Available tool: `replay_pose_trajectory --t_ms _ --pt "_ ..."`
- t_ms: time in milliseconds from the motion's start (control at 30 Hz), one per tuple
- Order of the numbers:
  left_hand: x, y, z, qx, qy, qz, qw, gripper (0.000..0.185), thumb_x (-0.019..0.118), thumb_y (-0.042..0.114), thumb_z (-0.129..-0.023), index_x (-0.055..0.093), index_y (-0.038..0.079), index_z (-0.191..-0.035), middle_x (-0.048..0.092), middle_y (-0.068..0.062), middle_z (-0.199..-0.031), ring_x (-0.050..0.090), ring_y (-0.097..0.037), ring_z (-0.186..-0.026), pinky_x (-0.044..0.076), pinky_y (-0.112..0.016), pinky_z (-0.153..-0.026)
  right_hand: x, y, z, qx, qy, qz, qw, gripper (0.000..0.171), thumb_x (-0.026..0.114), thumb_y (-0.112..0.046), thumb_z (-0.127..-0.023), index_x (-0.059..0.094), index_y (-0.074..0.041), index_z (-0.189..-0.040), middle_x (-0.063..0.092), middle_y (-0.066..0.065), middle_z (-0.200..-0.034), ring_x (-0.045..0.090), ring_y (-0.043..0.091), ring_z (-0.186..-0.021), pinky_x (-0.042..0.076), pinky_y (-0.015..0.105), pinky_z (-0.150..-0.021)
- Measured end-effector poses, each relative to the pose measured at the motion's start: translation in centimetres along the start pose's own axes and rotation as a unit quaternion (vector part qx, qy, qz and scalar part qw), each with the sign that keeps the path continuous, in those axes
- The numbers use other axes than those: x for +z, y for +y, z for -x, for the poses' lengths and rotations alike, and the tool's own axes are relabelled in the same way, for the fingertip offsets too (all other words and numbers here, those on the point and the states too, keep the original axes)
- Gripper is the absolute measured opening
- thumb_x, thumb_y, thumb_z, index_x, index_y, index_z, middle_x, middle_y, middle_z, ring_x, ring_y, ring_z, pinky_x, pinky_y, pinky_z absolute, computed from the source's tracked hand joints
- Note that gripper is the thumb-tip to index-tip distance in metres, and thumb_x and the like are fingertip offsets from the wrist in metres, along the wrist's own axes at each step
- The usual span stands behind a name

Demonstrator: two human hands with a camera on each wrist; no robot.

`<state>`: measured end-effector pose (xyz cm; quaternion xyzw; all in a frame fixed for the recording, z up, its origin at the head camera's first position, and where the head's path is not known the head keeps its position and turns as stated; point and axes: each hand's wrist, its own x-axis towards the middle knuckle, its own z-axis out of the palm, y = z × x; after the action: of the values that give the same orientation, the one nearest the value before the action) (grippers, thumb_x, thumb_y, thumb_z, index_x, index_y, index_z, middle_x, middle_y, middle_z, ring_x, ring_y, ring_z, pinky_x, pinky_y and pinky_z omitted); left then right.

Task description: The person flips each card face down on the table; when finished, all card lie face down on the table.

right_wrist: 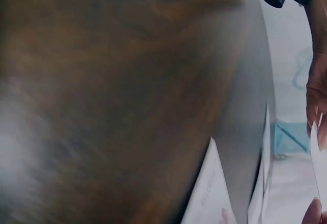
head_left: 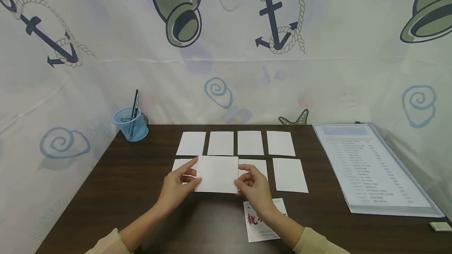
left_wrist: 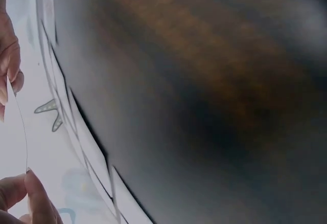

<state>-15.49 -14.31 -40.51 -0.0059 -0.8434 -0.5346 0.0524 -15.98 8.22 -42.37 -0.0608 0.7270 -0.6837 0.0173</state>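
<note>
A blank white card [head_left: 217, 174] is raised above the table between both hands. My left hand [head_left: 179, 183] pinches its left edge, and my right hand [head_left: 255, 187] pinches the right edge. In the left wrist view the held card [left_wrist: 14, 132] appears nearly edge-on and slightly bowed, with fingertips at each end. Behind it, several white cards [head_left: 220, 143] lie in two rows; the held card covers part of the nearer row. Beneath my right forearm lies a card with red characters [head_left: 252, 230], partly hidden by the arm.
At the table's back left corner stands a light blue cup [head_left: 139, 130] with pens in it. A sheet of printed text in a clear holder [head_left: 378, 167] lies on the right. Near the right edge is a small pale block [head_left: 440, 226]. A patterned cloth [head_left: 229, 62] hangs behind the dark table [head_left: 113, 191].
</note>
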Motion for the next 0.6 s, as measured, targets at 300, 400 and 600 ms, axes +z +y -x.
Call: replay_pose_trajectory --t_ms 300,400,600 --pt "-1.2 -1.4 2.2 -0.027 -0.043 -0.048 0.9975 0.055 0.076 -0.001 -0.074 0.058 0.003 -0.126 0.062 -0.006 -0.084 0.059 -0.011 -0.067 0.052 -0.022 -0.054 0.7 0.7 1.4 0.062 -0.095 -0.007 0.994 0.038 0.064 0.007 -0.080 0.046 0.005 -0.114 0.059 0.006 -0.072 0.060 0.011 -0.057 0.055 0.030 -0.055" --pt "-1.4 -1.9 2.9 -0.033 -0.063 -0.060 0.9957 0.054 0.075 -0.001 -0.074 0.057 0.001 -0.125 0.062 -0.007 -0.083 0.055 -0.010 -0.064 0.051 -0.022 -0.053 0.9 0.9 1.9 0.076 -0.116 -0.004 0.990 0.037 0.065 0.007 -0.079 0.046 0.006 -0.112 0.061 0.006 -0.069 0.061 0.012 -0.054 0.055 0.031 -0.053" --pt "-1.6 -2.5 3.7 -0.037 -0.080 -0.082 0.9927 0.052 0.076 0.001 -0.073 0.058 0.001 -0.122 0.058 -0.004 -0.080 0.052 -0.009 -0.063 0.049 -0.023 -0.051 1.1 1.5 2.4 0.087 -0.143 0.017 0.986 0.037 0.067 0.005 -0.078 0.046 0.006 -0.109 0.065 0.012 -0.069 0.062 0.013 -0.049 0.055 0.033 -0.050"
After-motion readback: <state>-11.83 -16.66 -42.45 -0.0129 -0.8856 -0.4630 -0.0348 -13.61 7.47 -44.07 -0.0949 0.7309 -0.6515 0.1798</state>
